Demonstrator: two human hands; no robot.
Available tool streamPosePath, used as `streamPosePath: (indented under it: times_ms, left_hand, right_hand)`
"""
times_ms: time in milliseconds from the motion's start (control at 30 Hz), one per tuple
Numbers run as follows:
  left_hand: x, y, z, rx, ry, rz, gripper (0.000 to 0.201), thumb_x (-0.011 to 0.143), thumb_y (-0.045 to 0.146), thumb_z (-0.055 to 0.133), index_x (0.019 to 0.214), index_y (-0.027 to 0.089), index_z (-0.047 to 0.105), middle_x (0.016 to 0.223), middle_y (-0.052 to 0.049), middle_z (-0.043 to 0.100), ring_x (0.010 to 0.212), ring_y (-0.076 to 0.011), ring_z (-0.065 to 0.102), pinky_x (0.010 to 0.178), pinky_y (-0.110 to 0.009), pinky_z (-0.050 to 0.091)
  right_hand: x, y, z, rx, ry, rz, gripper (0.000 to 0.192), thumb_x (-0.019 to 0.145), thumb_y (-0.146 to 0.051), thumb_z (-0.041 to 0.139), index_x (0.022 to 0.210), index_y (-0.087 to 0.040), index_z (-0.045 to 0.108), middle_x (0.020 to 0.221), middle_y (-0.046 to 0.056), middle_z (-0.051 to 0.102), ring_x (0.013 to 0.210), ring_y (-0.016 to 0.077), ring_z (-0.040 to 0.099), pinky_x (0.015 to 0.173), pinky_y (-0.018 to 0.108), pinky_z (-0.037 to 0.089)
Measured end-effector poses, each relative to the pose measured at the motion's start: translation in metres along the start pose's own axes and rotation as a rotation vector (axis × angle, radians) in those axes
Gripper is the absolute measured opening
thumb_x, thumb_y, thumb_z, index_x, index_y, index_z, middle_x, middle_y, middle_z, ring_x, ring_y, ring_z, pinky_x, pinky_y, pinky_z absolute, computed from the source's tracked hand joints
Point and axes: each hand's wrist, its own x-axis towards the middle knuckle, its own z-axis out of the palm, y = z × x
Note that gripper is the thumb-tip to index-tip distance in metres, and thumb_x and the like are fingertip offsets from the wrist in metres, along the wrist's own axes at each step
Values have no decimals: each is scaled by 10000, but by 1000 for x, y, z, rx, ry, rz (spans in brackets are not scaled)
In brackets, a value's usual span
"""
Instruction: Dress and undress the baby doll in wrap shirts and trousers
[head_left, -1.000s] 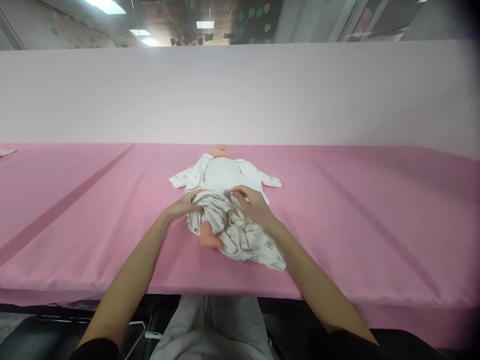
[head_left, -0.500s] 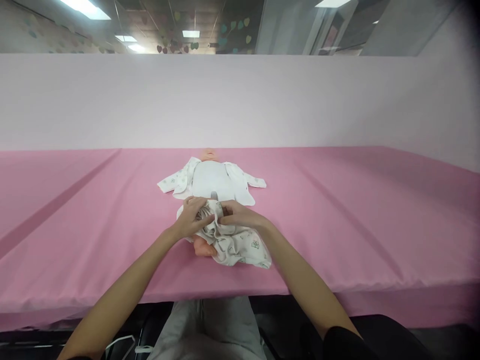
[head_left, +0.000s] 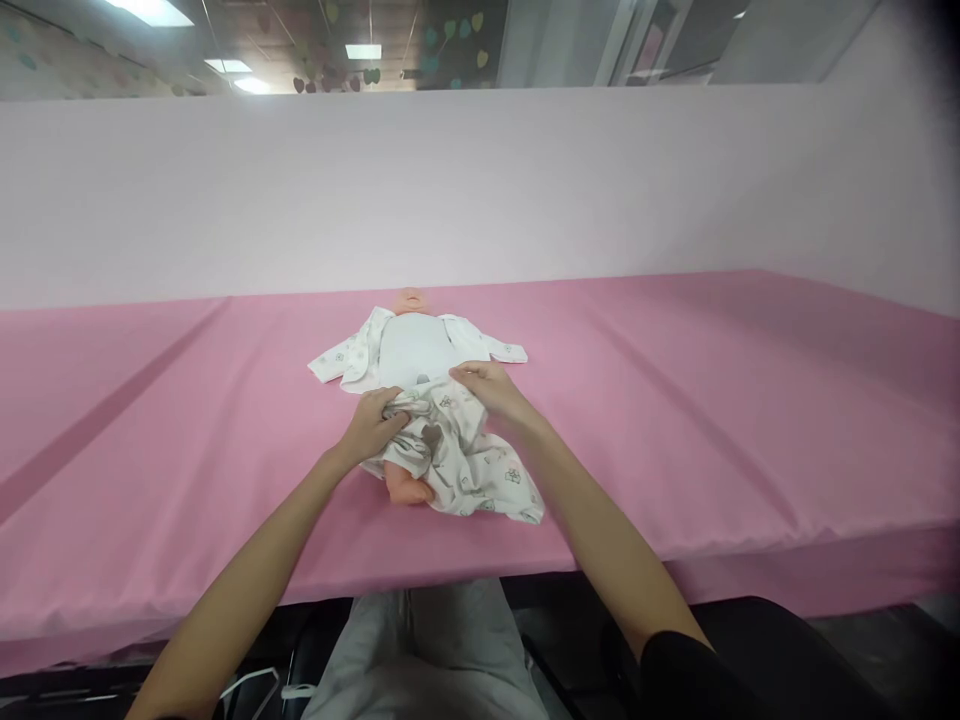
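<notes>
Baby doll (head_left: pixel 411 345) lying face-up mid pink table (head_left: pixel 675 420); jacket open, arms already in sleeves; printed pants (head_left: pixel 457 465) bunching over legs just below doll's waist, one bare foot sticking out; pulling-up looks part done. Left hand (head_left: pixel 373 425) & right hand (head_left: pixel 487 388) both pinching waistband; no containers.

Both bare forearms extended forward; left hand (head_left: pixel 373 424) fingers curled in a pinch, right hand (head_left: pixel 491 388) likewise, palm-down.

Pink-covered table (head_left: pixel 712 420), pale partition wall (head_left: pixel 600 190), ceiling lights (head_left: pixel 364 50) (heart decorations (head_left: pixel 450 35) overhead)
</notes>
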Motion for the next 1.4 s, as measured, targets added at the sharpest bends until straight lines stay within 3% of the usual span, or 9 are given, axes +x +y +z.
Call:
streamPosePath:
  times_ms: [200, 400, 567, 733, 933, 1033, 1133, 1300, 1400]
  left_hand:
    - [1, -14, 1, -284, 173, -176, 106, 720, 160, 393, 653, 179, 473, 612, 32, 474, 611, -125, 445, 575, -239, 346]
    - [-3, -4, -2, 104, 435, -2, 287, 700, 113, 382, 859, 185, 609, 896, -32, 646, 910, -203, 552, 880, -349, 395]
    - [-9, 39, 7, 14, 199, 170, 358, 831, 264, 483, 1178, 200, 543, 1162, -71, 612, 1082, -224, 528, 959, -367, 377]
    - [11, 51, 0, 50, -83, -37, 304, 758, 454, 640, 713, 176, 525, 631, 26, 513, 624, -130, 463, 602, -265, 382]
    - [31, 46, -16, -238, -75, -120, 348, 763, 466, 644, 691, 176, 465, 608, 50, 421, 547, -83, 387, 496, -214, 315]
    - [31, 37, -12, -363, -6, -178, 329, 809, 486, 591, 765, 179, 480, 658, 35, 459, 567, -89, 423, 510, -213, 338]
    - [27, 30, -6, -456, -43, -209, 328, 818, 496, 578, 819, 175, 513, 731, 10, 537, 636, -111, 505, 561, -223, 401]
    - [21, 32, -8, -453, -373, -298, 386, 684, 416, 740, 948, 159, 624, 842, -23, 660, 758, -177, 619, 665, -279, 485]
    - [21, 30, -16, -523, -362, -384, 405, 668, 406, 760, 953, 142, 644, 841, -50, 689, 739, -192, 647, 642, -288, 503]
  right_hand:
    - [-14, -16, -18, 313, -438, 47, 476, 657, -342, 786, 1070, -178, 616, 592, -66, 513, 529, 77, 475, 521, 186, 368]
    - [-19, -13, -13, 540, -637, -86, 1057, 638, -192, 804, 1479, -327, 178, 989, 10, 617, 775, 116, 600, 716, 247, 485]
    - [-24, -18, 6, 564, -610, -85, 1096, 633, -226, 804, 1487, -362, 131, 923, -14, 630, 772, 126, 615, 695, 251, 505]
    - [-19, -16, 6, 513, -393, -66, 954, 670, -282, 779, 1464, -319, 252, 775, -52, 604, 572, 81, 532, 535, 182, 427]
    - [-17, -19, 1, 192, -591, -45, 431, 700, -377, 771, 1046, -173, 614, 810, -4, 607, 683, 103, 541, 597, 208, 417]
    - [-19, -19, 6, 113, -553, -9, 369, 672, -446, 775, 718, -152, 557, 603, -56, 482, 517, 66, 411, 475, 191, 313]
    - [-20, -17, 16, 211, -435, -16, 409, 678, -514, 747, 762, -162, 557, 607, -57, 495, 515, 73, 428, 475, 193, 321]
    - [-21, -16, 27, 437, -251, -33, 454, 648, -563, 743, 814, -178, 569, 719, -14, 588, 652, 123, 546, 587, 227, 436]
    - [-20, -17, 24, 376, -226, -38, 432, 665, -559, 732, 764, -178, 554, 670, -29, 551, 589, 102, 497, 525, 214, 394]
